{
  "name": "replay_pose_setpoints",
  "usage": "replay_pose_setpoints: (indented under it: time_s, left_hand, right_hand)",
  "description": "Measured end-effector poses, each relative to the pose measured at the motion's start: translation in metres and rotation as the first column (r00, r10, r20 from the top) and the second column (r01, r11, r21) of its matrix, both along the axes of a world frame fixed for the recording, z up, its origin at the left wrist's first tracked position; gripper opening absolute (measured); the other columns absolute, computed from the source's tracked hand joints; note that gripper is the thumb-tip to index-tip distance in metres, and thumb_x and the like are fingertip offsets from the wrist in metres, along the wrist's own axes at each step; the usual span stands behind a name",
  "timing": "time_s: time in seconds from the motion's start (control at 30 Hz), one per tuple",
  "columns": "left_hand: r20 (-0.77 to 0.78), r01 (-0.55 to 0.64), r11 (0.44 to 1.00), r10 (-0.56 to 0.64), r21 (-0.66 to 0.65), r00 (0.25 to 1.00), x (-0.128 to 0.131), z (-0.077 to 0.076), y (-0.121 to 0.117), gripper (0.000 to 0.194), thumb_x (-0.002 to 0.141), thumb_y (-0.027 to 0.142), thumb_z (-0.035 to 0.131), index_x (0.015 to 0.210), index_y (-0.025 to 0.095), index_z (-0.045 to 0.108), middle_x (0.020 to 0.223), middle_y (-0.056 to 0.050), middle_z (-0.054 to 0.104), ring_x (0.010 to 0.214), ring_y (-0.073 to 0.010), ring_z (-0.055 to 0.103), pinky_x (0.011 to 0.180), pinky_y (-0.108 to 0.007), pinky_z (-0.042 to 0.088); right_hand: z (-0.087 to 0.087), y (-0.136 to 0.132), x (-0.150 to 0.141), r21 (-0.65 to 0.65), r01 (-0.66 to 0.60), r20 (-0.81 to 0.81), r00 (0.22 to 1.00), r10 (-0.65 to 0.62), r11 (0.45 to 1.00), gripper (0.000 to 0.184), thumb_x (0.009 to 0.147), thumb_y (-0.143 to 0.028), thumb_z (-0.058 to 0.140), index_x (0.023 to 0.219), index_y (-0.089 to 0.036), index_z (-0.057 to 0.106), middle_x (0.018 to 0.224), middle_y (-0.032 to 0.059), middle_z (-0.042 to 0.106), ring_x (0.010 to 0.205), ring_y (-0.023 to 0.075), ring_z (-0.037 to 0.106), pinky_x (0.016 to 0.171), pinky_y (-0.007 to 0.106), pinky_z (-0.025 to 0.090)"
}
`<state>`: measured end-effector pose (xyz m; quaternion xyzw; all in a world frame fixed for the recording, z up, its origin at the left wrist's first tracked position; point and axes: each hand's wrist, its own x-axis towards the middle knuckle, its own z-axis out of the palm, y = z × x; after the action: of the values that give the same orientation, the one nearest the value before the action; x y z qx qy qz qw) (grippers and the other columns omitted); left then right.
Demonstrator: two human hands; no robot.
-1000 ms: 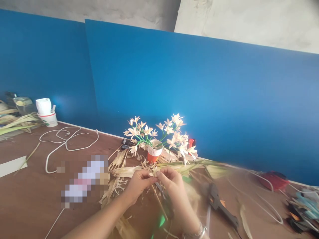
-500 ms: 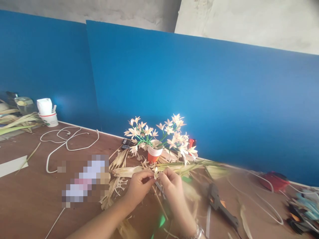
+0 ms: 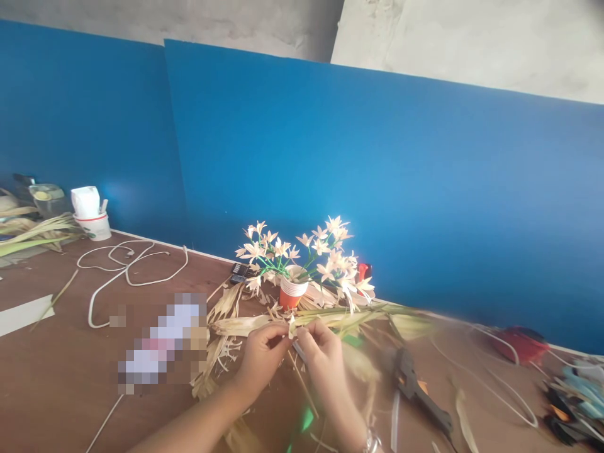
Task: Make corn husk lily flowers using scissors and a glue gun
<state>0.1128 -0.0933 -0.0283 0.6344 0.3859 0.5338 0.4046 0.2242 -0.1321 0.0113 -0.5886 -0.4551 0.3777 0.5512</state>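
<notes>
My left hand [image 3: 267,352] pinches a small cream husk petal piece [image 3: 292,327] between thumb and fingers. On its other side my right hand [image 3: 321,346] has its fingertips closed against the same piece; part of a grey metal tool [image 3: 300,352], perhaps scissors, shows by that hand. Just beyond both hands stands an orange and white paper cup [image 3: 292,292]. Cream husk flowers [image 3: 333,258] on green stems rise out of it to both sides. Dry corn husks [image 3: 240,325] lie around and under my hands.
A black glue gun [image 3: 419,393] lies to the right. Farther right are a red object [image 3: 519,344] and loose cables. A white cable [image 3: 125,267] coils at left, near a white tub [image 3: 94,225]. A blue panel [image 3: 377,170] closes off the back.
My right hand has shifted slightly left, nearer the left hand. The petal piece between the fingertips has moved a little left and up. Other things are where they were.
</notes>
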Motion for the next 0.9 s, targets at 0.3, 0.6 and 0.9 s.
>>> replay_pose_setpoints:
  time_s: [0.3, 0.6, 0.9]
  left_hand:
    - [0.094, 0.009, 1.0, -0.01, 0.013, 0.996, -0.002, 0.003, 0.002, 0.014, 0.073, 0.019, 0.06, 0.061, 0.019, 0.068, 0.067, -0.003, 0.069, 0.067, -0.0177, 0.062, 0.065, -0.027, 0.05]
    - [0.091, 0.097, 0.995, -0.096, -0.008, 0.991, -0.004, 0.009, 0.001, 0.018, 0.077, 0.029, 0.062, 0.064, 0.019, 0.069, 0.064, -0.002, 0.065, 0.064, -0.0168, 0.06, 0.062, -0.026, 0.048]
    - [0.1, 0.11, 0.994, -0.112, 0.021, 0.989, -0.004, 0.004, 0.001, 0.016, 0.077, 0.022, 0.062, 0.062, 0.018, 0.066, 0.066, -0.002, 0.066, 0.064, -0.0154, 0.059, 0.063, -0.024, 0.046]
  right_hand:
    - [0.005, -0.001, -0.001, -0.009, -0.05, -0.035, 0.998, 0.05, 0.999, 0.027, 0.077, -0.036, 0.058, 0.059, -0.019, 0.048, 0.055, -0.005, 0.042, 0.056, 0.0117, 0.036, 0.052, 0.023, 0.032]
    - [0.006, 0.002, 0.007, -0.013, -0.116, -0.094, 0.989, 0.115, 0.993, 0.024, 0.074, -0.034, 0.061, 0.059, -0.017, 0.052, 0.058, -0.0026, 0.048, 0.058, 0.0127, 0.042, 0.054, 0.024, 0.037]
    - [0.007, 0.003, 0.009, -0.007, -0.115, -0.044, 0.992, 0.115, 0.993, 0.025, 0.076, -0.033, 0.059, 0.058, -0.018, 0.05, 0.055, -0.0043, 0.046, 0.054, 0.0115, 0.041, 0.054, 0.023, 0.036]
